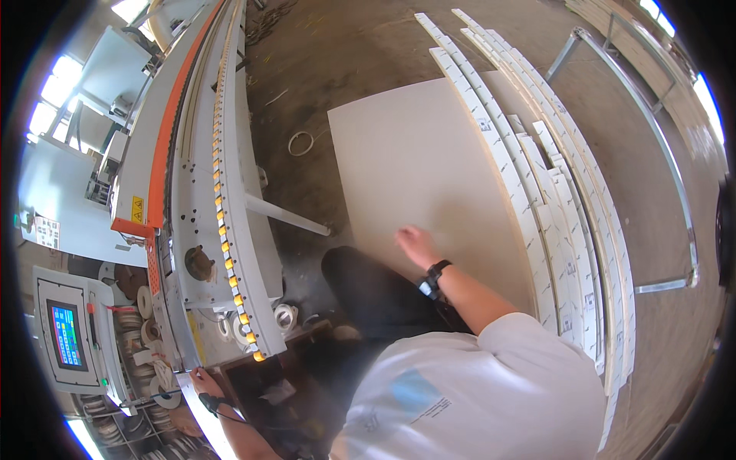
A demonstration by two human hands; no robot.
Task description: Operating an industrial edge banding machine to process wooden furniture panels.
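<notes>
My left hand (204,383) is at the near end of a long edge-banding machine (203,245). Its fingers curl at the edge of a narrow-looking white panel (201,410), which runs out of the picture below. My right hand (418,247) hangs in front of my body, over a large pale board (418,153). Its fingers look loosely curled, slightly blurred, with nothing seen in them. Both wrists wear dark bands. Along the machine's side runs a rail with yellow rollers (228,253).
Stacked long white strips (567,253) lie to the right, beside a metal frame (675,169). A control screen (66,335) and tape rolls (146,303) are at left. A grey support bar (287,215) juts from the machine. A brown box (253,383) stands near my legs.
</notes>
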